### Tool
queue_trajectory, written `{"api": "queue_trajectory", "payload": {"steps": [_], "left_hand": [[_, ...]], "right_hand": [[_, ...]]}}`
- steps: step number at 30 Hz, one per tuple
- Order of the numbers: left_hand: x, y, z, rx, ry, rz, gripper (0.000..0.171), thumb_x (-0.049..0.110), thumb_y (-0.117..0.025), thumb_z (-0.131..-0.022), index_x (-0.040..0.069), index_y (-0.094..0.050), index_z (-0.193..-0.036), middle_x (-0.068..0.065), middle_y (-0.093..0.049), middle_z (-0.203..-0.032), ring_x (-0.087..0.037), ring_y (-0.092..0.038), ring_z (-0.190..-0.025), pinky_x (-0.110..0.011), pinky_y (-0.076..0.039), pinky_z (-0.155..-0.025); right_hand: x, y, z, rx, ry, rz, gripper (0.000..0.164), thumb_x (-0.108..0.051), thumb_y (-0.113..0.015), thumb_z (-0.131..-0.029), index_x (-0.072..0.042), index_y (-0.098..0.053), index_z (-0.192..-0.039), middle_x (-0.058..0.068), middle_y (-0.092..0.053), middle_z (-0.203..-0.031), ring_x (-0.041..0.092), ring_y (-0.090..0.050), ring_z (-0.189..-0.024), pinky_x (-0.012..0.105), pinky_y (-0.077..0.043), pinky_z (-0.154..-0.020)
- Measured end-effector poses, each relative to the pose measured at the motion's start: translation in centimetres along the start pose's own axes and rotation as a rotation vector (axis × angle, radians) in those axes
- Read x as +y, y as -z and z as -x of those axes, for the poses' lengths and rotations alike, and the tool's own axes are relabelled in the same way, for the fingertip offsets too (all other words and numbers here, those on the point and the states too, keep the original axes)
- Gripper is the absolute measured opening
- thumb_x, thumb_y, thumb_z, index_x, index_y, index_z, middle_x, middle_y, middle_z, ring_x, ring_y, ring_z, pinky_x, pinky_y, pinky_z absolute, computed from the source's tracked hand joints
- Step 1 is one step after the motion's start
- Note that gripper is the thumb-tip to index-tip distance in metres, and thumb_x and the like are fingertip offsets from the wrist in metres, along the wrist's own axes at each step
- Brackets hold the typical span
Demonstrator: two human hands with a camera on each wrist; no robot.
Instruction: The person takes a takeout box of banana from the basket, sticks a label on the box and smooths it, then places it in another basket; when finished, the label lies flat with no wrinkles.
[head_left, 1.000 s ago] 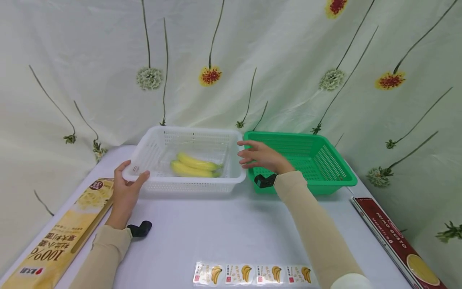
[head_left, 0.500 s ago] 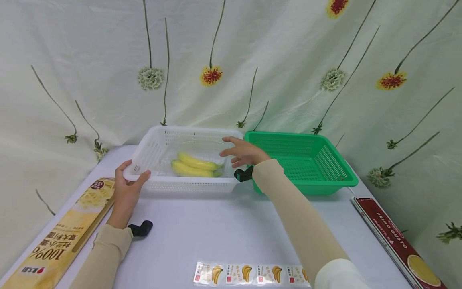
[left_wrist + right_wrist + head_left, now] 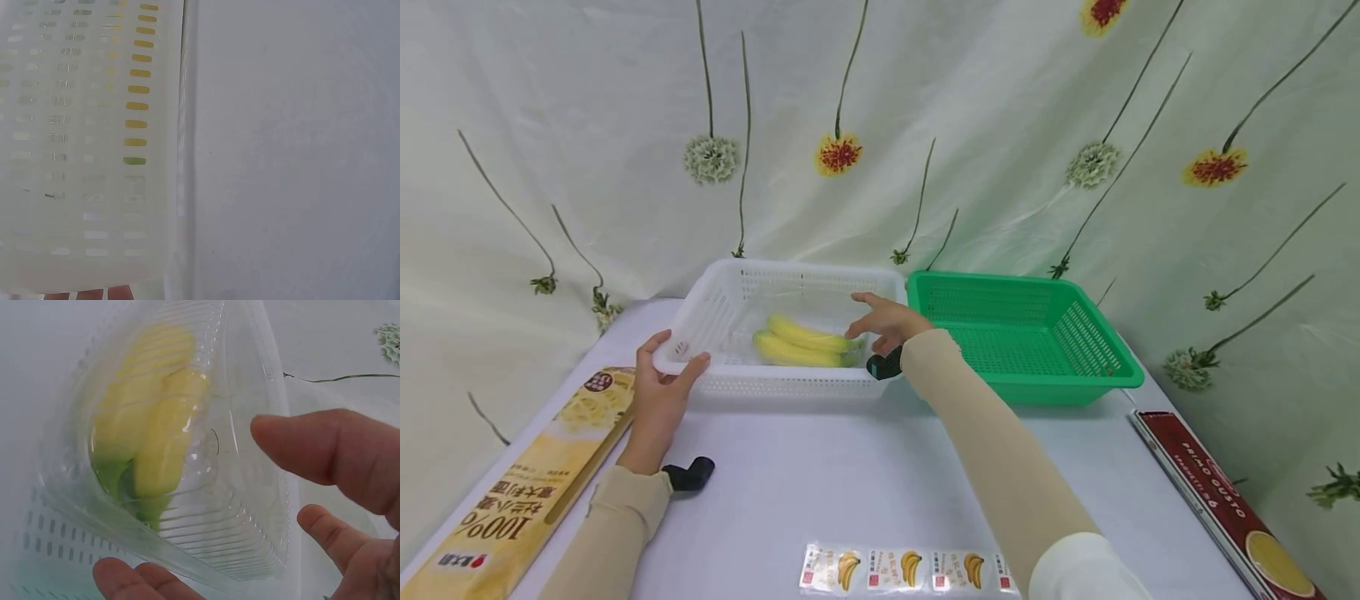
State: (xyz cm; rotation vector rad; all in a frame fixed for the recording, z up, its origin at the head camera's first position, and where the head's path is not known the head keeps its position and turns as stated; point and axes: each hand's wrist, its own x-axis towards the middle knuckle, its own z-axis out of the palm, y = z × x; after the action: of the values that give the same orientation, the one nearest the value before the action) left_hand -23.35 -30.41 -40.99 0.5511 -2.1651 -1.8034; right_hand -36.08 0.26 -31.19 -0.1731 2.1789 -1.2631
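We see two yellow bananas [image 3: 805, 343] lying side by side in a clear plastic box [image 3: 206, 544], which sits inside the white basket [image 3: 797, 383]. Their skins are evenly yellow, turning green at the ends toward the basket's right side. The box is see-through, with fine ribs and small glints along its walls. From the left wrist, we catch yellow and a touch of green through the slots of the basket's wall.

Of the two hands, the left hand [image 3: 662, 396] grips the white basket at its near left corner, thumb at the near rim and fingers around the left side. The right hand [image 3: 891, 321] is over the basket's right end, its thumb and fingers spread apart near the box; we cannot tell whether any fingertip touches it.

Just to the right of the white basket we find a green basket [image 3: 1052, 387], and farther right a red spaghetti package [image 3: 1225, 500]. Left of the white basket lies a yellow pasta package [image 3: 542, 483]. In front of it, well apart on the pale tabletop [image 3: 820, 467], is a strip of banana stickers [image 3: 895, 571].
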Motion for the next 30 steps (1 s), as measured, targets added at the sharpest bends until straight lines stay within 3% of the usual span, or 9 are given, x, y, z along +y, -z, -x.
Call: {"api": "queue_trajectory", "payload": {"steps": [5, 10, 14, 19, 24, 30], "left_hand": [[0.2, -0.2, -0.1, -0.002, 0.0, 0.001, 0.083, 0.039, -0.068, -0.107, 0.031, -0.017, -0.173, -0.007, -0.032, -0.172, -0.018, -0.043, -0.133, -0.029, -0.042, -0.107], [0.2, -0.1, -0.2, 0.001, 0.012, 0.01, 0.082, 0.04, -0.067, -0.107, 0.033, -0.017, -0.172, -0.006, -0.029, -0.173, -0.02, -0.04, -0.137, -0.035, -0.04, -0.116], [0.2, 0.1, -0.2, -0.004, 0.019, 0.021, 0.082, 0.04, -0.067, -0.107, 0.034, -0.017, -0.172, -0.006, -0.028, -0.173, -0.02, -0.04, -0.138, -0.036, -0.04, -0.118], [0.1, 0.1, -0.1, -0.008, 0.016, 0.015, 0.082, 0.039, -0.067, -0.108, 0.033, -0.017, -0.172, -0.006, -0.03, -0.172, -0.018, -0.041, -0.136, -0.032, -0.041, -0.113], [0.1, 0.2, -0.2, -0.014, 0.008, 0.01, 0.082, 0.039, -0.066, -0.108, 0.033, -0.016, -0.173, -0.006, -0.028, -0.174, -0.02, -0.04, -0.138, -0.036, -0.041, -0.118], [0.2, 0.2, -0.1, -0.012, 0.029, 0.02, 0.082, 0.039, -0.066, -0.108, 0.034, -0.016, -0.173, -0.006, -0.029, -0.172, -0.019, -0.041, -0.136, -0.037, -0.041, -0.116]], "right_hand": [[0.1, 0.5, -0.4, -0.022, -0.011, -0.003, 0.088, -0.009, -0.068, -0.105, -0.03, -0.019, -0.175, 0.017, -0.04, -0.17, 0.049, -0.055, -0.141, 0.051, -0.047, -0.114], [0.0, 0.5, -0.3, -0.049, 0.005, 0.015, 0.092, -0.006, -0.07, -0.103, -0.029, -0.018, -0.175, 0.014, -0.029, -0.176, 0.045, -0.055, -0.142, 0.048, -0.045, -0.118], [-0.1, 0.3, -0.3, -0.064, 0.007, 0.02, 0.095, -0.005, -0.071, -0.103, -0.028, -0.016, -0.175, 0.013, -0.027, -0.177, 0.034, -0.054, -0.143, 0.04, -0.051, -0.107], [-0.2, 0.0, -0.5, -0.072, -0.007, -0.036, 0.096, -0.003, -0.071, -0.102, -0.03, -0.014, -0.176, 0.013, -0.022, -0.179, 0.028, -0.058, -0.12, 0.033, -0.048, -0.084], [-0.2, -0.4, -0.4, -0.027, 0.022, -0.022, 0.093, -0.01, -0.072, -0.102, -0.03, -0.018, -0.175, 0.014, -0.031, -0.175, 0.027, -0.058, -0.093, 0.039, -0.049, -0.09], [-0.2, -0.6, -0.5, 0.006, 0.031, -0.052, 0.094, -0.009, -0.075, -0.1, -0.031, -0.023, -0.174, 0.017, -0.043, -0.167, 0.027, -0.055, -0.087, 0.038, -0.048, -0.08]]}}
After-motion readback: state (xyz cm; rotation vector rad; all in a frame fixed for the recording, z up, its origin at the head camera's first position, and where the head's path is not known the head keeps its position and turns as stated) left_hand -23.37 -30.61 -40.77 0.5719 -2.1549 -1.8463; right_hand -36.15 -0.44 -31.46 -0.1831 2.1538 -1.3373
